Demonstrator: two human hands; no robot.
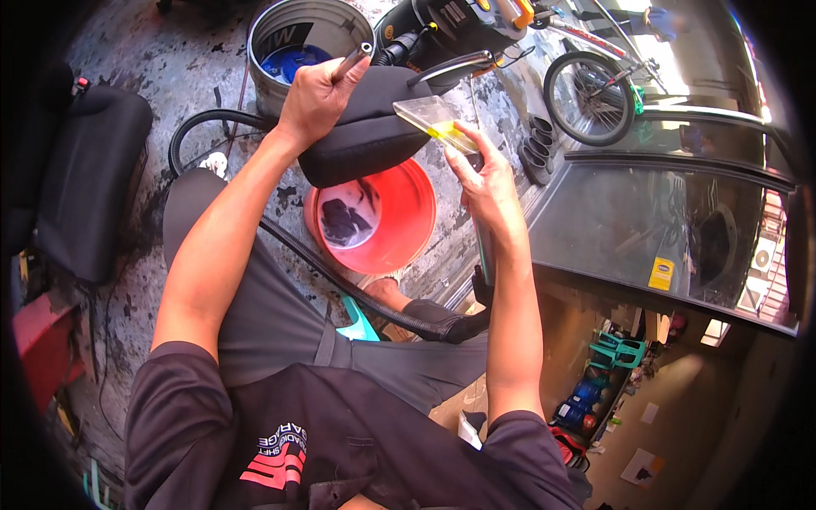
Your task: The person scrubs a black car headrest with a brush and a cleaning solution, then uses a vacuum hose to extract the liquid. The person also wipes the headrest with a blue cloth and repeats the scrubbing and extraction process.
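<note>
A black car headrest (364, 136) with two metal posts is held up in front of me. My left hand (316, 104) is closed round one post, whose hollow end sticks out past the thumb. The second post (449, 68) points up and right. In my right hand (491, 185) is a clear plastic vacuum nozzle (425, 112) with a yellow part, gripped between thumb and fingers. The nozzle's flat end is at the headrest's right side; whether they touch I cannot tell. Below the headrest stands a red bucket (416, 212) holding cloudy liquid and a dark cloth.
A ribbed black hose (310, 265) crosses over my leg. Behind the headrest are a grey bucket (262, 72) and a black-and-orange vacuum machine (442, 30). Black car seats (93, 183) stand left. On the right are a bicycle (586, 98), dark footwear (535, 153) and a glass panel (620, 221).
</note>
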